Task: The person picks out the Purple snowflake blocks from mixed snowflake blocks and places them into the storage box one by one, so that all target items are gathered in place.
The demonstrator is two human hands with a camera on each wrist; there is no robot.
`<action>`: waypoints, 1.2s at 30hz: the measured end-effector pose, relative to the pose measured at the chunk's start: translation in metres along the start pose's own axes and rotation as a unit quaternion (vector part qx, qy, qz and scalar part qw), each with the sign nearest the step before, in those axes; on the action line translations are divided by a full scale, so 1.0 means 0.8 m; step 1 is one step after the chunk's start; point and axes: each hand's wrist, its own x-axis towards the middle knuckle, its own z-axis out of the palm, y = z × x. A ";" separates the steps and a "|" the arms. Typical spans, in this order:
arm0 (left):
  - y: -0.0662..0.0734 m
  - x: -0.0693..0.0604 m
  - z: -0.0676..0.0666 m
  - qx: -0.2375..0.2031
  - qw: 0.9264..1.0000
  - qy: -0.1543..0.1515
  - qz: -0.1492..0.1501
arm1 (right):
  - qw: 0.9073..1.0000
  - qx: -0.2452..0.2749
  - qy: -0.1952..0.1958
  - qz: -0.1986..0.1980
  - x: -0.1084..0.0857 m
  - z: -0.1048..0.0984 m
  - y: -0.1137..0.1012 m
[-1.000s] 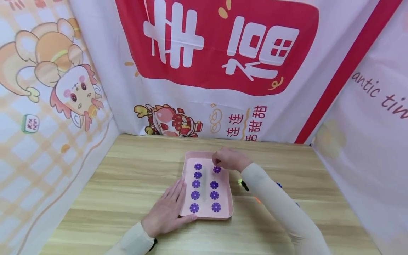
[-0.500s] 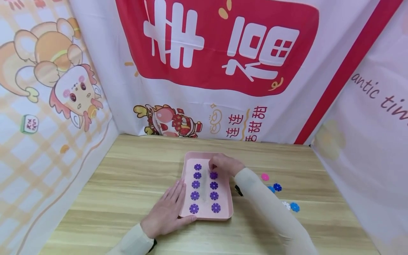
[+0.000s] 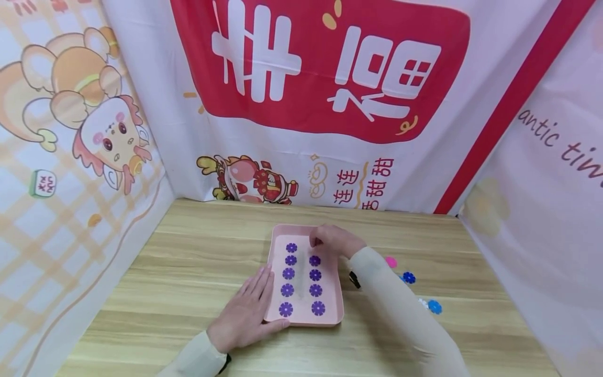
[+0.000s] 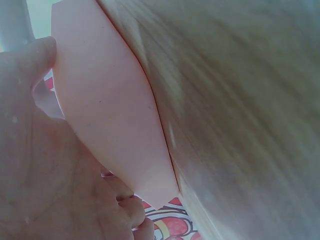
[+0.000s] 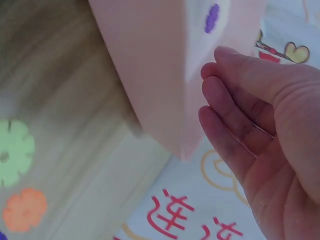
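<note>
A pink tray [image 3: 306, 320] holds purple snowflake-shaped plastic discs [image 3: 288, 273] in two columns. My left hand [image 3: 245, 314] lies along its left wall with fingers straight, the thumb at the near-left corner; the left wrist view shows the palm against the tray wall [image 4: 105, 100]. My right hand [image 3: 335, 240] hovers at the tray's far right, fingers loosely bent. Just below it lies the farthest visible purple disc [image 3: 314, 260] of the right column. In the right wrist view, nothing shows between the thumb and fingertips of the hand [image 5: 270, 110], beside a purple disc [image 5: 212, 18].
Loose discs lie on the wooden table right of the tray: a pink one [image 3: 391, 262], a dark blue one [image 3: 409, 277] and a light blue one [image 3: 435, 307]. Green [image 5: 15, 152] and orange [image 5: 25, 210] discs show in the right wrist view. Printed cloth walls surround the table.
The right hand has brought a purple disc leftward and nearer, into line with the right column, then let go and lifted slightly away. The left hand has stayed put.
</note>
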 end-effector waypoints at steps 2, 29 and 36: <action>0.000 0.001 0.001 -0.001 1.000 0.001 -0.001 | 0.996 -0.076 0.004 -0.042 -0.005 -0.010 0.001; 0.002 0.004 0.001 -0.010 1.000 -0.006 -0.004 | 0.994 -0.093 -0.005 0.055 -0.139 -0.030 0.128; 0.001 0.004 0.002 -0.008 1.000 -0.002 -0.004 | 0.995 -0.095 -0.008 0.036 -0.143 -0.014 0.155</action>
